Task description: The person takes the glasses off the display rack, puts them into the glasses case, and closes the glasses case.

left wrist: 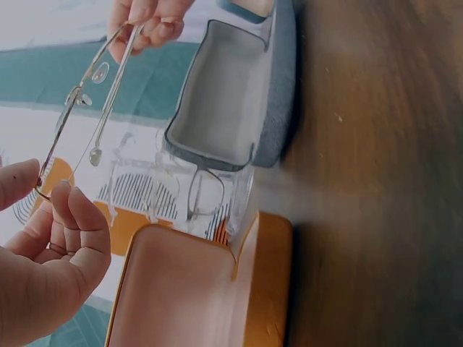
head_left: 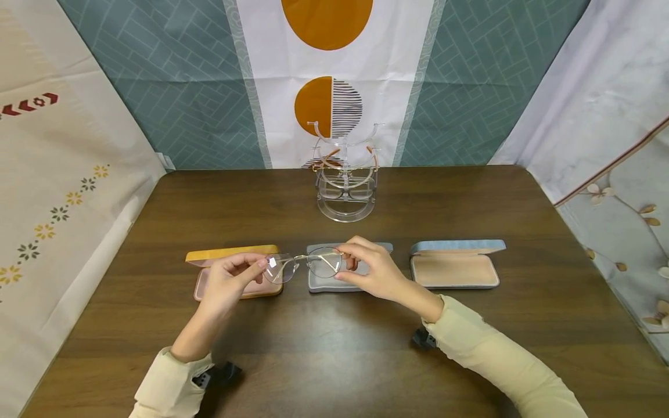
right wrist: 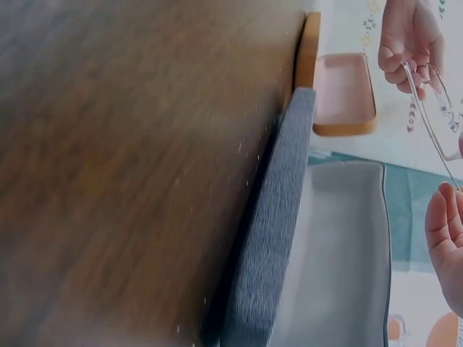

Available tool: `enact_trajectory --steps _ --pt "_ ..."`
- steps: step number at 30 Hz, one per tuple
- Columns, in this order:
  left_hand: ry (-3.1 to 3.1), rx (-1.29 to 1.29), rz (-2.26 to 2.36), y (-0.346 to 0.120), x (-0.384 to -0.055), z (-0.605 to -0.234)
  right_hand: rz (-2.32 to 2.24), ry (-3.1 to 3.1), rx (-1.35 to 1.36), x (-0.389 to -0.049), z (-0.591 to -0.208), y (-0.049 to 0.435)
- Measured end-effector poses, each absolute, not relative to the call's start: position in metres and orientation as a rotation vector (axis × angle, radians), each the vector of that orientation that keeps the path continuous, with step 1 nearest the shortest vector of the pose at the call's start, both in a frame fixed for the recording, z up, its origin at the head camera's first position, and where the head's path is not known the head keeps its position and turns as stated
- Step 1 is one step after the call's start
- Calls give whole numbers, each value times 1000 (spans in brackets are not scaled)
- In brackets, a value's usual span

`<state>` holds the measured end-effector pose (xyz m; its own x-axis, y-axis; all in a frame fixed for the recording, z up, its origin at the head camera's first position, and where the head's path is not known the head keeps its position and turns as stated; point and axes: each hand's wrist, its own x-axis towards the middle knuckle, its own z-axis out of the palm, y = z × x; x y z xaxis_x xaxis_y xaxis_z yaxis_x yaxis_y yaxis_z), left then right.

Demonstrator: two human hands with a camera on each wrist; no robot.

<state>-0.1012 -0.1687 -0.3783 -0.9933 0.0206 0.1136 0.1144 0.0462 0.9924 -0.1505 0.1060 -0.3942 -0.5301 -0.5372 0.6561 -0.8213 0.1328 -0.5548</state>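
A pair of thin-rimmed eyeglasses point(head_left: 325, 264) is held level above the table, its metal temples visible behind the lenses. At one end of the frame, the left hand point(head_left: 227, 284) pinches the rim between thumb and fingers. The other end is gripped by the right hand point(head_left: 378, 274), thumb below and fingers above. Beneath the left hand lies an open yellow case point(head_left: 232, 253) with a pink lining. An open grey case point(head_left: 320, 284) sits behind the glasses and right hand, partly hidden. In the left wrist view, one temple point(left wrist: 108, 108) angles away from the front.
To the right stands an open blue case point(head_left: 455, 273) with a beige lining. A clear display stand point(head_left: 345, 217) at the back of the wooden table point(head_left: 334, 360) carries other eyeglasses point(head_left: 360, 191). Patterned cloths hang behind and on both sides.
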Motion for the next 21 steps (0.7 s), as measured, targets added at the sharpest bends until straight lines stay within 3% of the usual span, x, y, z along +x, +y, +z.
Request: enact_trajectory --steps 21 --pt "-2172 50 -2006 -195 -93 -386 1534 -2180 1358 -146 -402 77"
